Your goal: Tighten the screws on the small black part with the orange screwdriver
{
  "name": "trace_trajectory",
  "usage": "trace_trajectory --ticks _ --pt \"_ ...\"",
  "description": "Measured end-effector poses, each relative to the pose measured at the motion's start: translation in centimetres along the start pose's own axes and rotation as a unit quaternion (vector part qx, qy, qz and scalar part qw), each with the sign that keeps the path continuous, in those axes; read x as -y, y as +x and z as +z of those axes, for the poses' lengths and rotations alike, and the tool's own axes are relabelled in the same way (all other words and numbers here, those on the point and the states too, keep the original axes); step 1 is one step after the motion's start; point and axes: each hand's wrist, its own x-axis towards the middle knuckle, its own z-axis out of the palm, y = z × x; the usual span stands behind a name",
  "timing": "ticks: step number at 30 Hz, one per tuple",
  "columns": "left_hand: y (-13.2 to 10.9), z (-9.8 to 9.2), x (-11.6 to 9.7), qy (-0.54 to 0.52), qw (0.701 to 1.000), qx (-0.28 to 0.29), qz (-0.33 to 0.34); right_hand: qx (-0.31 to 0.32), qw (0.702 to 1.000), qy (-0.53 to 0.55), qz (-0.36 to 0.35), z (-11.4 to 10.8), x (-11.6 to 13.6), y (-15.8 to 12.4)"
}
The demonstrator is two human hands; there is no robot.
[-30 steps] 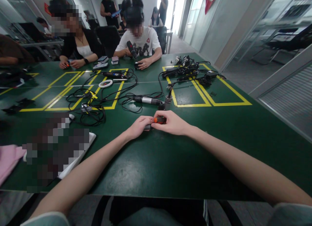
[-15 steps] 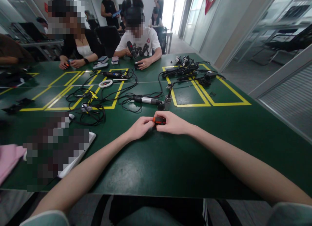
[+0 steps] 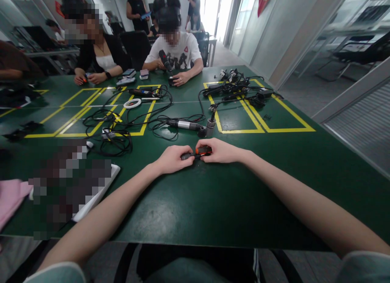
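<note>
Low over the near middle of the green table [image 3: 195, 210], my two hands are almost touching. My left hand [image 3: 174, 159] is closed around a small dark grey part [image 3: 186, 156], mostly hidden by the fingers. Pinched in my right hand [image 3: 224, 151] is a small orange-and-black hand tool [image 3: 204, 151]; its exact kind is unclear. A thin dark piece bridges the gap between the fingers, too small to name. Just beyond the hands lie a silver-and-black powered screwdriver [image 3: 184, 125] with a cable and an upright metal-ended cylinder [image 3: 210, 126].
Tangled black cables [image 3: 117, 140] lie left, and a heap of cabled devices [image 3: 233, 88] lies far right. A white tray [image 3: 97, 193] with blurred contents is at left. Across the table a person in a white shirt [image 3: 183, 47] holds a black tool [image 3: 165, 61].
My hands have drawn slightly apart. The right hand has shifted a little right with the orange-and-black tool, and the dark part in my left hand now shows.
</note>
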Motion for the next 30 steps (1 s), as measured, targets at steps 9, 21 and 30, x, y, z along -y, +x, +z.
trace_trajectory --ticks 9,21,30 --pt "0.5 0.2 0.4 -0.271 0.961 -0.028 -0.045 -0.105 0.993 0.047 -0.009 -1.8 0.0 0.0" --pt "-0.1 1.9 -0.7 -0.343 0.937 -0.06 -0.014 -0.117 0.984 0.125 -0.048 -0.9 2.1 0.1" --pt "-0.2 1.4 -1.2 -0.142 0.989 -0.042 0.018 -0.069 0.995 0.074 -0.026 -1.6 1.8 -0.2"
